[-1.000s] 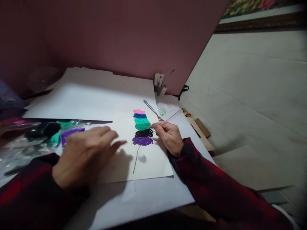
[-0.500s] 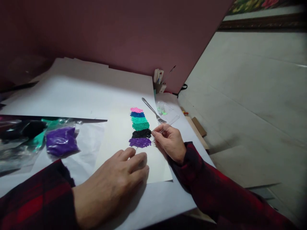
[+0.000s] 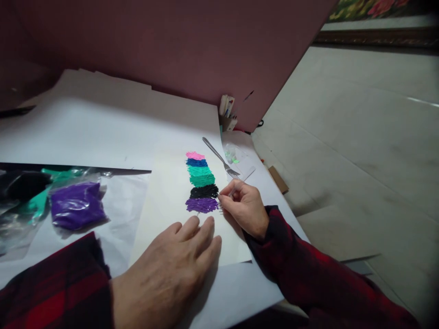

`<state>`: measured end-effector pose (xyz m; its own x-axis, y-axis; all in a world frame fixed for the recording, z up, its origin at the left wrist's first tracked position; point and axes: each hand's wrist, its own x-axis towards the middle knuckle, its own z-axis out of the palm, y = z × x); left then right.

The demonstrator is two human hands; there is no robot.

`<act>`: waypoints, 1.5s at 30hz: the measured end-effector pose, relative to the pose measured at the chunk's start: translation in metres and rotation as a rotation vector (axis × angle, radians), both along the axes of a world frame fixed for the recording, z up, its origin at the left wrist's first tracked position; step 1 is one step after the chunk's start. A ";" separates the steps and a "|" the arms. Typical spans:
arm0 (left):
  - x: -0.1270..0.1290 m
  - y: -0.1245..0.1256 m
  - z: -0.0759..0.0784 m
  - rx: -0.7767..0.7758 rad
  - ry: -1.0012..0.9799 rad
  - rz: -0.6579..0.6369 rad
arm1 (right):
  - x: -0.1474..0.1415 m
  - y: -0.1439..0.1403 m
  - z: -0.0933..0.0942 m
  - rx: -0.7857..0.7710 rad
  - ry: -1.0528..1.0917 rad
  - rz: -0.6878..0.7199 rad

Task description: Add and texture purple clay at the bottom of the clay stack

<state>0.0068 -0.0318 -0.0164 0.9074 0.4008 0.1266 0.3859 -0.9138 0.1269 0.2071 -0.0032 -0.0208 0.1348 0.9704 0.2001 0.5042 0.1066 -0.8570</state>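
The sheet [image 3: 171, 201] lies on the white table cover [image 3: 103, 132], and every place here is told from it. Near its right edge runs a stack of coloured bands [image 3: 202, 180]: pink at the far end, then blue, two greens, black, and purple nearest the person. A thin dark line leads from the purple band toward the near edge.

The right hand [image 3: 245, 208] rests on the sheet's right edge, just beside the black and purple bands. Its thumb and forefinger are pinched together on a thin clear stick [image 3: 244, 177], whose far end points away past the sheet's right edge. The left hand [image 3: 171, 274] lies flat on the sheet's near part, palm down, fingers together and stretched out, holding nothing; its fingertips stop just short of the purple band.

A fork [image 3: 219, 157] lies just beyond the sheet's far right corner, tines toward the bands. A small clear bag [image 3: 234, 154] with green bits sits beside it. Left of the sheet lie a purple bag [image 3: 77, 205] and, farther left, green and black bags [image 3: 24, 192].
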 end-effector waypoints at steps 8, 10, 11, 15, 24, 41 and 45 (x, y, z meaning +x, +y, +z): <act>0.000 0.000 0.001 -0.007 0.026 0.000 | -0.001 0.000 -0.001 -0.006 0.012 0.000; -0.001 -0.001 0.001 -0.004 0.036 0.005 | -0.001 0.000 -0.001 -0.003 0.022 -0.005; -0.001 -0.001 0.001 -0.002 0.041 0.003 | -0.001 0.000 -0.001 -0.003 0.013 -0.005; -0.001 -0.002 0.003 0.003 0.048 -0.001 | -0.001 -0.001 0.000 0.003 -0.100 0.025; 0.000 -0.001 0.006 0.001 0.032 0.001 | 0.001 0.000 -0.002 0.011 -0.204 0.044; -0.001 -0.001 0.003 -0.004 0.043 0.007 | 0.001 0.002 0.001 0.014 -0.178 -0.032; -0.002 -0.001 0.005 -0.013 0.031 0.003 | 0.003 0.003 0.000 0.007 -0.163 -0.057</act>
<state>0.0049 -0.0323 -0.0118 0.9094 0.4053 0.0934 0.3930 -0.9108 0.1266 0.2100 -0.0005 -0.0208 0.1550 0.9606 0.2309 0.6422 0.0796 -0.7624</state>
